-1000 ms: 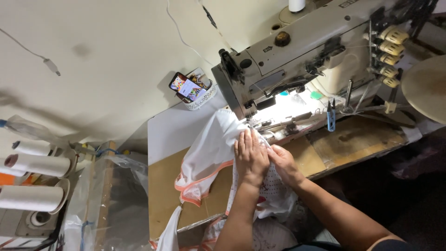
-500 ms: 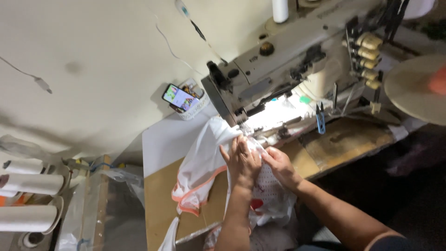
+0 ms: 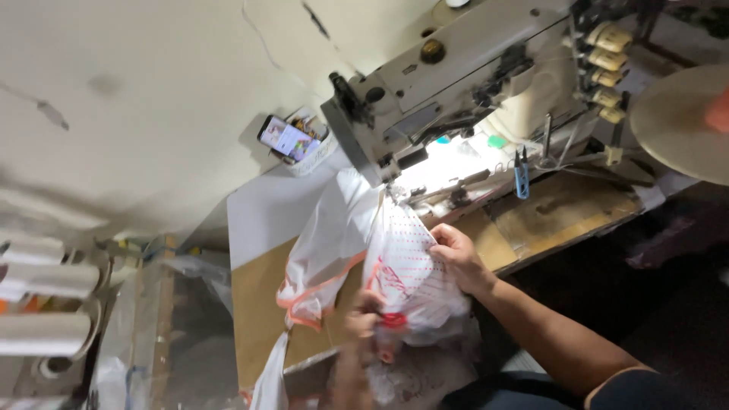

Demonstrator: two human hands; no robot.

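The white cloth with red dots and orange edges lies on the table under the grey sewing machine. The right hand pinches it. The left hand is blurry but grips its lower edge.

Right hand extended forward, fingers curled and pinched shut, forearm bare; left hand lower, blurred, fingers bent closed

A brown wooden table held a big grey metal sewing machine above the hands, white cloth with orange edges under them, and small blue snips up to the right.
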